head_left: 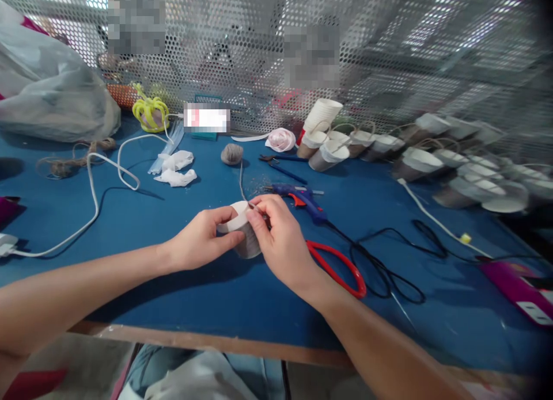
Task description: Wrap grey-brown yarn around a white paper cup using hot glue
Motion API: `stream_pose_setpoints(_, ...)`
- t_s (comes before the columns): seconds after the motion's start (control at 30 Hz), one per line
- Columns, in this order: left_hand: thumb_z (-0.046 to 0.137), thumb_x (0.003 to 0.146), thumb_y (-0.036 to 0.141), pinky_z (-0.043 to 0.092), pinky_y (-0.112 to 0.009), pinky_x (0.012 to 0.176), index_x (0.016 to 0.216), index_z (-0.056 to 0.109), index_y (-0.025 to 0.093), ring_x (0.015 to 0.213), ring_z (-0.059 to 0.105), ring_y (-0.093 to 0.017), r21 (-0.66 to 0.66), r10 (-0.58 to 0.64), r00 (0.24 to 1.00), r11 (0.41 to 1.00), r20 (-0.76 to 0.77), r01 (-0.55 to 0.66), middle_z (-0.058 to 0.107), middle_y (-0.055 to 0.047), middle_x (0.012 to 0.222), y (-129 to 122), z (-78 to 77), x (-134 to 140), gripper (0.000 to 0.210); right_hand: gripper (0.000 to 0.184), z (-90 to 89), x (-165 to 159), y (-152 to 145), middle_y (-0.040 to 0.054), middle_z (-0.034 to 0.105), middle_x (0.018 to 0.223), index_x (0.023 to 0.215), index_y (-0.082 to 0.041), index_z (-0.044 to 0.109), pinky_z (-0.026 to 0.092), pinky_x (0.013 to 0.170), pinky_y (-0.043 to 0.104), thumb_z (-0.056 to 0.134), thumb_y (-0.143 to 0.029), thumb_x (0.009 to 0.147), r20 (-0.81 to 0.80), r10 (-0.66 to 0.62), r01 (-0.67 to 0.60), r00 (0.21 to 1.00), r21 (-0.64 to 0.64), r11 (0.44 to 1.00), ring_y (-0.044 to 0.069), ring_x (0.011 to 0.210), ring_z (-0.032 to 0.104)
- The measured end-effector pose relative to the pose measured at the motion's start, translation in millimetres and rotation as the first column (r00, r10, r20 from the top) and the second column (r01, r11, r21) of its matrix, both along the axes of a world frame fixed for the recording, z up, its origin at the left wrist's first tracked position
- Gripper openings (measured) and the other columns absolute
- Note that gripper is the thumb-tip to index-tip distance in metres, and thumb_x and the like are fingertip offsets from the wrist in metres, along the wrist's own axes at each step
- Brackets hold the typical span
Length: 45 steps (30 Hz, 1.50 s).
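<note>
Forearms [116, 279] foremost, a wrapped cup [249, 249] is being pinched by left hand [203, 240] and right hand [280, 243], grey yarn [241, 179] best kept evenly taut.

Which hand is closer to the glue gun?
Right. The right hand is just below-left of the glue gun; the left hand is farther left, across the cup.

A perforated metal screen [254, 54] stands along the far side of the blue table [194, 308]. At the left slumps a cloudy plastic bag [52, 95], with a tangle of brown twine [63, 168] near it. A white cable [93, 195] loops across the surface — crumpled white tissue [177, 178] lies beside it, a yellow ribbed object [142, 107] farther back. A magenta item [505, 276] — partly cropped — sits at the right edge.
</note>
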<state>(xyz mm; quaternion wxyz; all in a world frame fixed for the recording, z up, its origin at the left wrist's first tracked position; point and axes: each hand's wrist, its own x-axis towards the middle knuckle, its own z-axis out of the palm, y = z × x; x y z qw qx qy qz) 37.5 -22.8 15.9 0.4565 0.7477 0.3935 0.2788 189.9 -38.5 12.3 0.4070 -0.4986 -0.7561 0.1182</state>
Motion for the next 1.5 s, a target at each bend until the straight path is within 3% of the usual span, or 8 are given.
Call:
stream_pose_setpoints(0.47, 0.046, 0.075, 0.027, 0.031, -0.018, 0.049, 0.066, 0.044, 0.013, 0.056, 0.034, -0.007, -0.060, 0.013, 0.994, 0.998, 0.106, -0.007, 0.039, 0.004, 0.059, -4, -1.4, 4, 0.016, 0.013, -4.5, -4, 0, 0.0076, 0.052, 0.087, 0.073, -0.022, 0.041, 0.043, 0.076, 0.035, 0.040, -0.024, 0.085, 0.000, -0.010, 0.010, 1.000, -0.004, 1.000, 0.017, 0.084, 0.051)
stream_pose_setpoints(0.67, 0.045, 0.076, 0.025, 0.037, -0.021, 0.057, 0.068, 0.046, 0.014, 0.060, 0.041, -0.009, -0.114, -0.029, 0.989, 0.992, 0.144, 0.046, 0.045, 0.003, 0.062, 0, -1.2, 2, 0.013, 0.012, -1.6, -1, -1, 0.0073, 0.052, 0.088, 0.072, -0.020, 0.043, 0.043, 0.075, 0.033, 0.043, -0.024, 0.083, -0.030, 0.014, -0.014, 0.999, 0.003, 1.000, 0.016, 0.084, 0.051)
stream_pose_setpoints(0.83, 0.047, 0.075, 0.025, 0.038, -0.026, 0.067, 0.072, 0.053, 0.013, 0.069, 0.046, -0.013, 0.013, -0.068, 0.998, 0.998, -0.004, 0.068, 0.052, 0.000, 0.069, 2, 0.3, -2, 0.014, 0.009, 14.3, 9, 5, 0.0060, 0.058, 0.091, 0.078, -0.020, 0.051, 0.044, 0.074, 0.032, 0.049, -0.028, 0.080, -0.251, -0.010, -0.040, 0.968, -0.191, 0.981, 0.016, 0.083, 0.055)
stream_pose_setpoints(1.03, 0.048, 0.076, 0.024, 0.039, -0.027, 0.075, 0.077, 0.055, 0.013, 0.077, 0.049, -0.014, 0.036, -0.147, 0.989, 0.989, 0.018, 0.146, 0.057, -0.004, 0.079, 2, -0.1, -4, 0.013, 0.014, 44.7, 4, 22, 0.0019, 0.062, 0.074, 0.071, -0.017, 0.058, 0.043, 0.065, 0.028, 0.055, -0.030, 0.074, -0.356, -0.036, -0.114, 0.934, -0.391, 0.913, 0.013, 0.069, 0.055)
stream_pose_setpoints(1.2, 0.050, 0.076, 0.022, 0.039, -0.028, 0.080, 0.067, 0.051, 0.013, 0.082, 0.050, -0.015, 0.041, -0.177, 0.980, 0.984, 0.087, 0.174, 0.058, -0.005, 0.085, 3, -2.0, -3, 0.012, 0.009, 52.6, -24, 54, 0.0002, 0.061, 0.065, 0.068, -0.015, 0.056, 0.043, 0.059, 0.023, 0.054, -0.022, 0.073, -0.210, 0.157, -0.222, 0.965, -0.335, 0.916, 0.009, 0.058, 0.053)
stream_pose_setpoints(1.37, 0.050, 0.077, 0.023, 0.039, -0.028, 0.078, 0.071, 0.053, 0.011, 0.079, 0.050, -0.015, -0.055, -0.188, 0.968, 0.978, 0.168, 0.200, 0.057, -0.005, 0.082, 6, -4.0, -4, 0.014, 0.017, 51.6, -25, 81, -0.0013, 0.055, 0.045, 0.059, -0.014, 0.055, 0.037, 0.042, 0.019, 0.053, -0.022, 0.074, 0.295, 0.289, -0.100, 0.911, -0.522, 0.847, 0.007, 0.038, 0.048)
stream_pose_setpoints(1.43, 0.049, 0.077, 0.026, 0.039, -0.027, 0.077, 0.072, 0.054, 0.011, 0.079, 0.049, -0.014, -0.085, -0.172, 0.967, 0.978, 0.190, 0.191, 0.056, -0.004, 0.082, 8, -6.1, -4, 0.017, 0.019, 54.1, -9, 86, 0.0013, 0.061, 0.055, 0.065, -0.013, 0.056, 0.037, 0.040, 0.018, 0.047, -0.024, 0.078, 0.344, 0.219, -0.020, 0.913, -0.498, 0.867, 0.006, 0.038, 0.049)
stream_pose_setpoints(1.5, 0.050, 0.077, 0.028, 0.038, -0.026, 0.077, 0.072, 0.054, 0.012, 0.079, 0.049, -0.014, -0.108, -0.152, 0.964, 0.978, 0.218, 0.178, 0.055, -0.004, 0.082, 10, -8.6, -5, 0.018, 0.021, 57.4, 15, 87, 0.0027, 0.066, 0.072, 0.079, -0.015, 0.056, 0.040, 0.044, 0.018, 0.040, -0.027, 0.083, 0.343, 0.038, 0.103, 0.938, -0.383, 0.918, 0.006, 0.045, 0.053)
